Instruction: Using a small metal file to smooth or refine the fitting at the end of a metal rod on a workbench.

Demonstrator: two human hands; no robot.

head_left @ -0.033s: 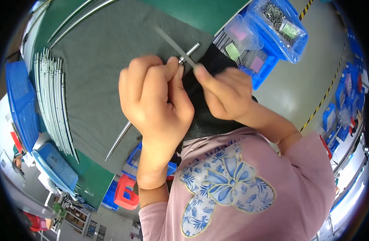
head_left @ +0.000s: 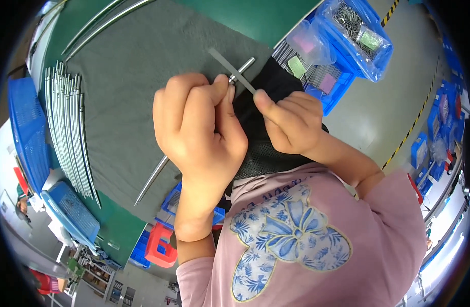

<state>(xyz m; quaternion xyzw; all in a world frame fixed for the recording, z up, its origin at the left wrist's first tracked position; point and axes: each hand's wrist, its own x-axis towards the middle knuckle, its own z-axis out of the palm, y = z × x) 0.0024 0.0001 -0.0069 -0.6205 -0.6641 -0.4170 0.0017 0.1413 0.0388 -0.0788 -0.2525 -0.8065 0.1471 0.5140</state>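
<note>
My left hand [head_left: 196,120] is closed round a thin shiny metal rod [head_left: 152,179]. One end of the rod comes out below the hand; the other passes the thumb and forefinger and shows a groove or step near its tip. Its middle is hidden in the fist. My right hand [head_left: 292,123] is closed, pinching the near end of a flat grey file [head_left: 225,62]. The file lies slantwise across the rod just beyond my left fingertips and appears to touch it.
A row of similar rods [head_left: 66,133] lies at the left of the grey cloth [head_left: 125,82]. Longer rods [head_left: 104,25] lie behind. Blue bins [head_left: 342,77] of small metal parts stand at the right, blue baskets [head_left: 28,128] at the left, and a red holder [head_left: 161,245] near the front.
The file has slid toward me and a little to the right along with my right hand. My left hand and the rod have barely moved.
</note>
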